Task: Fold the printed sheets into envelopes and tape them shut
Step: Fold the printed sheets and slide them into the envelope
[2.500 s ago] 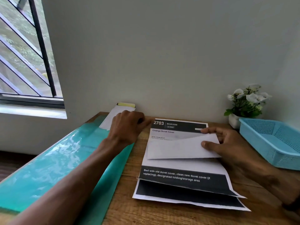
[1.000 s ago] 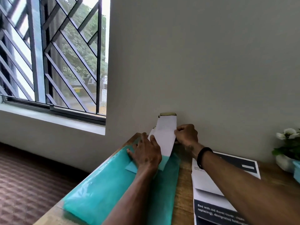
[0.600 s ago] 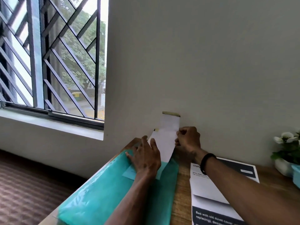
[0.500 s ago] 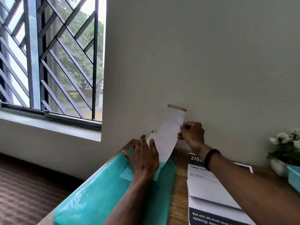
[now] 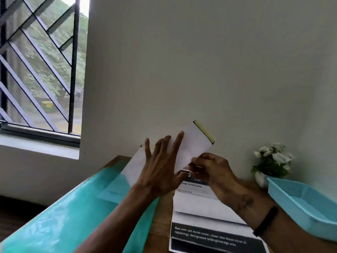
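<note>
Two hands meet at frame centre: the right hand (image 5: 213, 172) pinches the lower edge of a white envelope (image 5: 191, 145) raised above the printed sheet (image 5: 204, 207). Left hand (image 5: 160, 172), fingers spread and grasping nothing, overlaps the envelope's left side.

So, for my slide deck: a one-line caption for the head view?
Right hand lifts a white envelope above the printed sheet; left hand spread open.

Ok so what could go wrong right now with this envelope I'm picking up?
The right hand pinches only the envelope's lower edge, so it could slip or crease. The left hand is spread open, steadying little. Swinging the envelope over the folded printed sheet might knock its fold open.
</note>
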Motion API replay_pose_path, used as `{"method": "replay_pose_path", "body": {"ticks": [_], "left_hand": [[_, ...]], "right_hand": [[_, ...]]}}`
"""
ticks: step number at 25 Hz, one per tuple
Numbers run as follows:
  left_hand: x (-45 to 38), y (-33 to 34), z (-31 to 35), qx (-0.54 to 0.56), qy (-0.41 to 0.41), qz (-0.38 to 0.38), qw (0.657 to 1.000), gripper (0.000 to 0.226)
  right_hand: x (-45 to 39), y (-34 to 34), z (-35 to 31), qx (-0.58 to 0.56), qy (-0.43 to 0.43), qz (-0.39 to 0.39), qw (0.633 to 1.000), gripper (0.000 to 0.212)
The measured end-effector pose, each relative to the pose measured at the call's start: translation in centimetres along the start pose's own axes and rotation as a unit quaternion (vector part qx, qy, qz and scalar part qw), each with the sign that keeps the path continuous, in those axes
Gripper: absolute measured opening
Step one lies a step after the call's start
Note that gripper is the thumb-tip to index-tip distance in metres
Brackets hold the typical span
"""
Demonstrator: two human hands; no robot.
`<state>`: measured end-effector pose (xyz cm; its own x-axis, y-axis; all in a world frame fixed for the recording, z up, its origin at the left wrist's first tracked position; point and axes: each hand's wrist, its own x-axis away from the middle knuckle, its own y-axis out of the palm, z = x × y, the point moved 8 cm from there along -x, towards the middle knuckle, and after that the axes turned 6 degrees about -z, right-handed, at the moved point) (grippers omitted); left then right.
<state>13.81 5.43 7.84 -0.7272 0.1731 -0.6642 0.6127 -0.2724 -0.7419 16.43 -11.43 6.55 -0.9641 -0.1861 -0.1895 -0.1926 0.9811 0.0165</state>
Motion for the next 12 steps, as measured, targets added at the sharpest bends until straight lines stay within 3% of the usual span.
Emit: {"method": "replay_pose_path", "body": {"ticks": [4, 8, 12], "left_hand": [[0.1, 0.3, 0.5, 0.008, 0.033, -0.016, 0.999, 0.122], [0.4, 0.1, 1.1, -0.019, 0.072, -0.009, 0.997, 0.119], [0.4, 0.5, -0.2, -0.032, 0.039, -0.018, 0.999, 0.124]], "right_hand": [[1.4, -3.6, -1.0, 0.017, -0.044, 0.003, 0.999, 0.028], [0.6, -6.7, -4.4, 0.046, -0.128, 0.036, 0.990, 0.009], [-0.3, -6.6, -3.7, 0.027, -0.094, -0.031, 0.995, 0.014]]}}
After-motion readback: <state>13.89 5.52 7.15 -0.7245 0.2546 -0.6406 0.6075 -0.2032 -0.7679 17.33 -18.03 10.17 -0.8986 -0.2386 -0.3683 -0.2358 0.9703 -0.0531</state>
